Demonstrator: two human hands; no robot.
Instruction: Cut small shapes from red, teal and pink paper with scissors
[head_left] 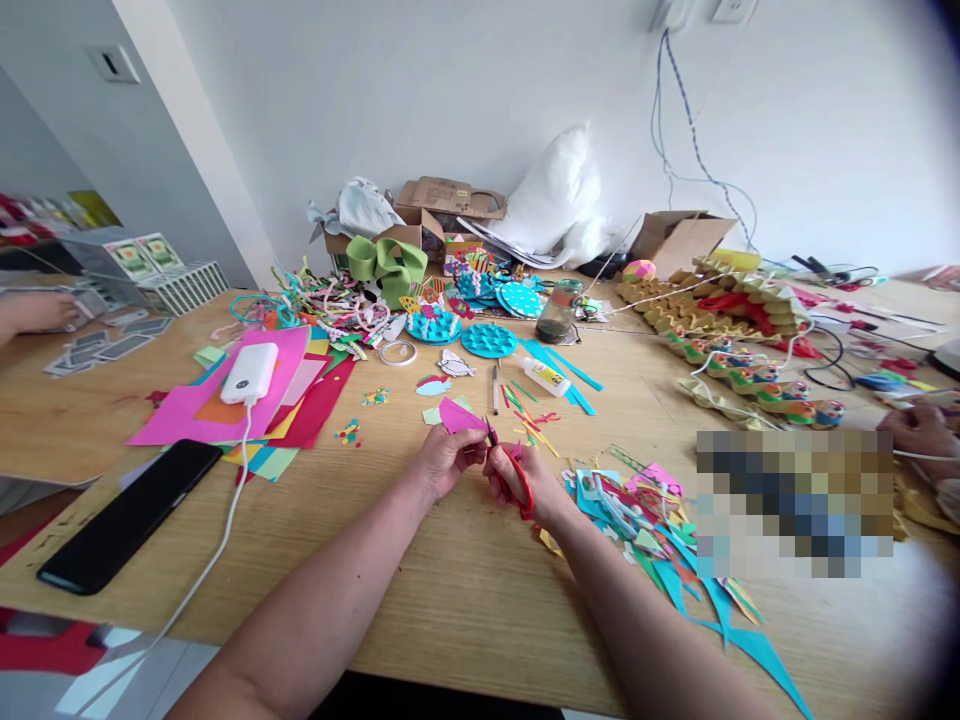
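My left hand (448,462) is closed on a piece of magenta paper (459,417), pinching its lower edge. My right hand (517,482) grips red-handled scissors (520,486), with the fingers around the handles. The dark scissor blades (491,434) point up and left, right beside the paper; whether they touch it I cannot tell. Just beyond my hands lie a pen (495,390), a white glue bottle (546,376) on its side and thin coloured paper strips (529,415). A white fish cutout (456,364) and a blue-and-red fish cutout (433,385) lie farther back.
Paper scraps (652,520) cover the table right of my right arm. To the left are coloured sheets (195,385), a white power bank (250,373) with a cable, and a black phone (131,515). Blue discs (489,340) and a glass jar (559,310) stand behind. Other people's hands show at both sides.
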